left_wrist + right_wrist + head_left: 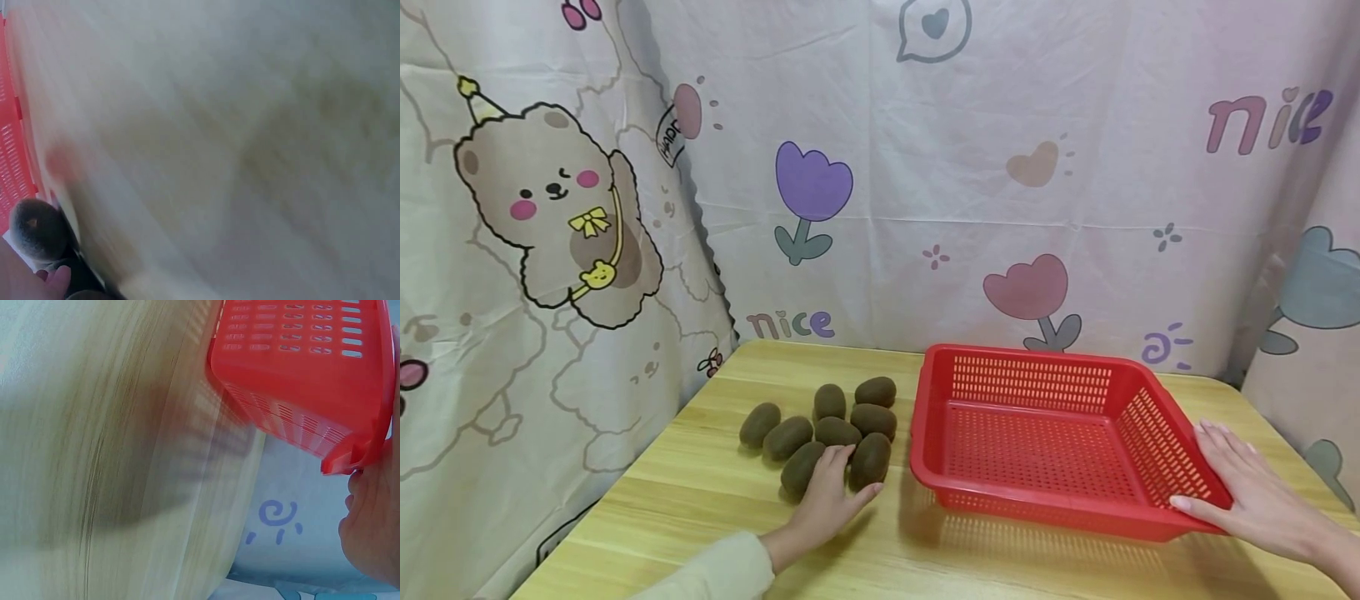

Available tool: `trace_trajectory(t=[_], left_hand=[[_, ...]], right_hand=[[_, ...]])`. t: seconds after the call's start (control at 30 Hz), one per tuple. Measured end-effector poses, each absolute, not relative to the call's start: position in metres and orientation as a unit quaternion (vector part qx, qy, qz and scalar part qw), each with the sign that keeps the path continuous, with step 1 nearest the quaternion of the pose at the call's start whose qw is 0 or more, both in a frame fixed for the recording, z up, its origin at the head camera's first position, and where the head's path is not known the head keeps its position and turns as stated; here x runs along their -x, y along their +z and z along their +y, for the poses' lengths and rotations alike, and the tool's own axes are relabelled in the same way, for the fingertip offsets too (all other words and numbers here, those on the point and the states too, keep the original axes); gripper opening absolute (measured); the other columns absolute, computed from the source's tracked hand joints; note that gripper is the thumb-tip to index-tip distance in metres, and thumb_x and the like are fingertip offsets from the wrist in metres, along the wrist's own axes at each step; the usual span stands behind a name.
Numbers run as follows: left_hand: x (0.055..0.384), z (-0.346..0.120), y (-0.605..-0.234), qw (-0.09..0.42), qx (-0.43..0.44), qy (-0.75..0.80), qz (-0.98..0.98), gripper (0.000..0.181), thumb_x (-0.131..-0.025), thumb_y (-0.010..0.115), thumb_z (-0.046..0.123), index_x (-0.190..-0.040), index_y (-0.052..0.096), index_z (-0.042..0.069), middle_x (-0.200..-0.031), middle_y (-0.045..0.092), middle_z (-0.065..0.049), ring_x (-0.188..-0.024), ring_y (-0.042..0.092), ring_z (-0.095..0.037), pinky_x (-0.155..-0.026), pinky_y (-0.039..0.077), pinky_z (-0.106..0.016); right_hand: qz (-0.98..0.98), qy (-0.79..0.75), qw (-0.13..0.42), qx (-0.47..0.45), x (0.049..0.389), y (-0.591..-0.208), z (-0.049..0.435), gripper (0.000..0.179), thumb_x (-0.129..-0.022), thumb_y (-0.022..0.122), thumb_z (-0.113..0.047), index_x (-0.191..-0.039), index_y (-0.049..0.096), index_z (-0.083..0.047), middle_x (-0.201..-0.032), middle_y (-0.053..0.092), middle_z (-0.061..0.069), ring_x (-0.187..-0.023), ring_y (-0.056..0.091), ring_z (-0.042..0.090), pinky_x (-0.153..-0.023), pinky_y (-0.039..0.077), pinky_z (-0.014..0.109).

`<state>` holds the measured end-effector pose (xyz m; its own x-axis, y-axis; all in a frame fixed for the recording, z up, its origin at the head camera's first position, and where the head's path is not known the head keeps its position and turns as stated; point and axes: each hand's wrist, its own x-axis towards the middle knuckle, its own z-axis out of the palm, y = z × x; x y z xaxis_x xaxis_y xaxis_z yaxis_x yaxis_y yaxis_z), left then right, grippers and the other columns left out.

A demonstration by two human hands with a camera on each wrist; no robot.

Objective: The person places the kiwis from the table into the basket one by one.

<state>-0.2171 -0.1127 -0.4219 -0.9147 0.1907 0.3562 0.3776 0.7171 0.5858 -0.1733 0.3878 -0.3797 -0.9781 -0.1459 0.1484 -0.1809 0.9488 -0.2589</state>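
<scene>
Several brown kiwis [787,438] lie in a loose cluster on the left half of the wooden table. My left hand [829,498] is at the near side of the cluster, thumb and fingers spread about the near right kiwi [871,461]. In the left wrist view that kiwi [39,230] shows beside the hand's fingertips, with darker kiwis partly cut off below. To the right is a red plastic basket [1015,497] with slotted walls and nothing in it. My right hand [1262,500] grips its right rim near the front corner, thumb over the rim, fingers along the outside.
The yellow wood-grain table [655,508] has its back edge against a printed cloth curtain [880,275]. More cloth hangs at the left and right sides. A narrow strip of table separates the kiwis from the basket.
</scene>
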Motion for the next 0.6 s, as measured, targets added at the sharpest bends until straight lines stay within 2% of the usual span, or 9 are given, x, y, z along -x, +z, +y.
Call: trace_trajectory(t=[0.23, 0.4, 0.6], left_hand=[[0.22, -0.107, -0.431, 0.135, 0.098, -0.38, -0.91, 0.066, -0.075, 0.076, 0.029, -0.118, 0.051, -0.013, -0.114, 0.055, -0.026, -0.105, 0.055, -0.039, -0.087, 0.048, -0.049], [0.222, -0.104, -0.435, 0.151, 0.085, -0.397, -0.901, 0.061, -0.073, 0.078, 0.026, -0.113, 0.054, -0.013, -0.103, 0.058, -0.023, -0.091, 0.06, -0.033, -0.077, 0.052, -0.041], [0.225, -0.101, -0.435, 0.147, 0.061, -0.403, -0.901, 0.059, -0.073, 0.077, 0.026, -0.112, 0.055, -0.012, -0.1, 0.059, -0.02, -0.086, 0.059, -0.027, -0.071, 0.052, -0.036]], right_hand=[[-0.985, 0.14, 0.062, -0.078, 0.173, -0.38, 0.388, 0.1, -0.086, 0.055, -0.046, -0.144, -0.007, 0.008, -0.145, -0.001, 0.039, -0.134, -0.013, 0.053, -0.102, -0.03, 0.045], [-0.985, 0.143, 0.065, -0.078, 0.173, -0.381, 0.388, 0.099, -0.087, 0.055, -0.045, -0.144, -0.006, 0.009, -0.145, 0.0, 0.04, -0.134, -0.013, 0.052, -0.102, -0.031, 0.043], [-0.984, 0.153, 0.061, -0.074, 0.172, -0.381, 0.387, 0.099, -0.086, 0.055, -0.045, -0.144, -0.006, 0.008, -0.146, 0.0, 0.039, -0.134, -0.012, 0.053, -0.103, -0.027, 0.052]])
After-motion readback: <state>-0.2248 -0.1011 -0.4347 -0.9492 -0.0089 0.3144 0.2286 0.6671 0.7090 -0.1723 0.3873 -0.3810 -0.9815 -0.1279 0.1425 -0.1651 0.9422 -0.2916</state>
